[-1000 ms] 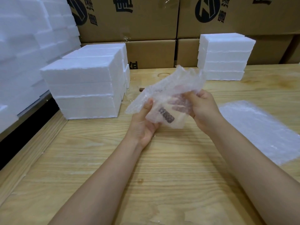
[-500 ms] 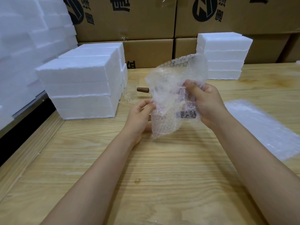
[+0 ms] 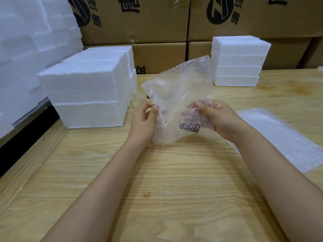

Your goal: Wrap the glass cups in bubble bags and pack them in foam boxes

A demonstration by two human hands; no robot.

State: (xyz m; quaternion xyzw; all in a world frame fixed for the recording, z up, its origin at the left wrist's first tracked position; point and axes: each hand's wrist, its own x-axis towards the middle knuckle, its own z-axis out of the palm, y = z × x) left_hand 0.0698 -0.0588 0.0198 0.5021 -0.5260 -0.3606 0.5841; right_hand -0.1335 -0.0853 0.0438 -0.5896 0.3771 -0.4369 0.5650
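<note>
I judge this barely begun: my left grip [image 3: 143, 119] pinches the left edge and my right grip [image 3: 220, 117] clasps the right side of a clear bubble-wrap bag [image 3: 180, 91] held above the pale wooden bench [image 3: 157, 180], with no cup plainly inside and the white foam boxes [image 3: 87, 88] stacked far left.

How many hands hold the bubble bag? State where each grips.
2. Left hand pinches the bubble bag at its left edge; right hand grips its right side.
</note>
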